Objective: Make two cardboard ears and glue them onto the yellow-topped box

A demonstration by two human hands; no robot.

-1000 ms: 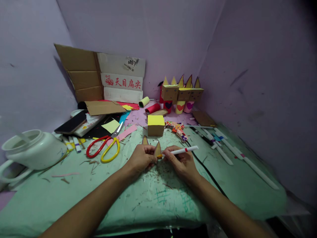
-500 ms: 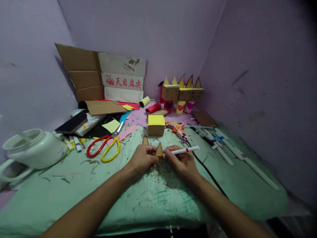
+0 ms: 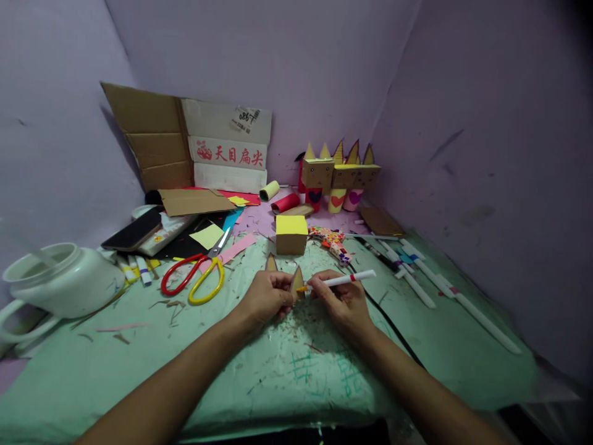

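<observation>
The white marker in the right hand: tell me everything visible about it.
The marker has a white, plastic-looking barrel with a red band and an orange tip. The right hand grips it above the green table, slanting, rear end up and to the right. Its tip appears to touch the pointed cardboard piece held by the left hand.

Looks like a small craft corner, whether in a home or a workroom impossible to tell, enclosed by scuffed lilac walls (image 3: 463, 93) across the top and right of the frame. Shows its use in a green-covered counter (image 3: 152, 377) dotted with trimmings (image 3: 121, 338), with red-and-yellow scissors (image 3: 214, 251) and coloured paper (image 3: 207, 236) left of centre and white markers (image 3: 419, 289) strewn at right. Gives further signs of handiwork in the opened cardboard box (image 3: 227, 151) at upper left and the pointy-eared cardboard figures (image 3: 319, 176) above centre, with a domestic note from the white pot (image 3: 78, 284) at far left.
</observation>
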